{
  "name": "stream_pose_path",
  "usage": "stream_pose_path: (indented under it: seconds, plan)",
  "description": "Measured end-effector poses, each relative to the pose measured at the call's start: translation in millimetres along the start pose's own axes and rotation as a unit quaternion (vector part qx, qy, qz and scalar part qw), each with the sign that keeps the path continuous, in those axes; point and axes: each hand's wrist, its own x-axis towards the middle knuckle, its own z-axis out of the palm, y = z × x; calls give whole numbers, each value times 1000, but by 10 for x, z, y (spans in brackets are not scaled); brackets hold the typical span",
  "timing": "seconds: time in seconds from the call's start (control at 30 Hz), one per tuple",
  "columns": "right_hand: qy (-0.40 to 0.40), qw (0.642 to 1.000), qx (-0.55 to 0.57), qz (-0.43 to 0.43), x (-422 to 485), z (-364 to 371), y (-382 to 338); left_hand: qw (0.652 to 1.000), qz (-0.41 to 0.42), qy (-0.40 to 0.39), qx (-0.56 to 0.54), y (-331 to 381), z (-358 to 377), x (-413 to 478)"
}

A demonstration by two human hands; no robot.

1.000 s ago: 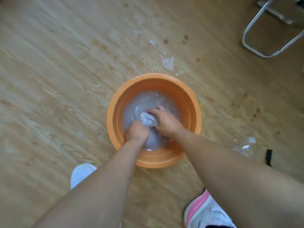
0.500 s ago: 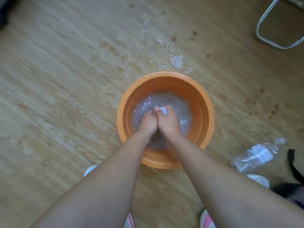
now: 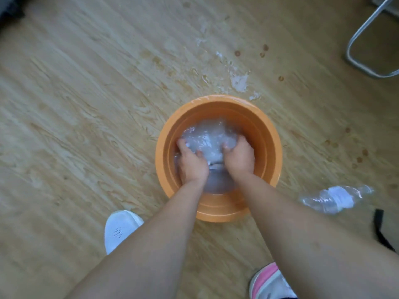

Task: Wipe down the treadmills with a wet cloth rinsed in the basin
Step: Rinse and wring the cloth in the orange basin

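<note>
Risks slopping water over the round orange plastic basin [image 3: 259, 130] onto the splashed wooden floor [image 3: 86, 104] if scrubbed harder, left grip [image 3: 192, 165] and right grip [image 3: 239, 158] both clenching the pale submerged cloth [image 3: 210, 149].

- The left hand [image 3: 192, 165] and right hand [image 3: 239, 157], pressed knuckle to knuckle half a second ago, now sit apart in the basin [image 3: 266, 134].
- The cloth [image 3: 210, 147], a small wad before, is now stretched out between them, each hand gripping one end.
- The water [image 3: 216, 128] looks more churned on the far side.
</note>
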Motion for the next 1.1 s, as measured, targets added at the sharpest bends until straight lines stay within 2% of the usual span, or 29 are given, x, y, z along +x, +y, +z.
stream_pose_path:
  seconds: [0.07,0.13,0.2,0.3,0.4,0.53,0.6,0.67,0.77,0.87,0.93,1.0,1.03,1.1]
  plan:
    - [-5,986,152,67,-151,197,-82,998,-8,-60,-7,-44,79,49]
    - [-37,974,215,69,-261,368,-145,992,-30,-98,-71,-92,134,87]
    - [-50,980,182,64,-284,410,-175,980,-95,-131,-112,-96,104,102]
    - [-59,993,102,-16,-165,347,-111,961,-163,-185,-124,-51,20,41]
    - [-98,992,29,-68,-48,251,-111,971,-156,-152,-100,47,-61,-117]
    - [-81,986,-100,-104,131,-48,-165,990,-61,-111,-63,104,-202,-310]
    - [-92,974,-172,-110,221,-207,-133,998,-30,-51,17,70,-276,-340]
    - [-84,978,-171,-87,204,-217,-111,999,-29,10,32,22,-281,-275]
    - [-19,998,-37,45,5,-47,-80,1000,-1,23,15,4,-117,-132]
    - [-19,974,166,152,-220,157,-114,997,-48,-65,18,25,74,-46]
    - [-42,949,272,154,-291,250,-135,995,-62,-74,-9,81,125,-31]
    - [-47,934,324,139,-336,307,-122,993,-75,-72,-53,82,149,-34]
    - [-38,933,333,131,-326,317,-112,990,-83,-86,-71,95,156,-50]
    - [-10,952,294,87,-287,298,-141,984,-99,-114,-94,60,163,-61]
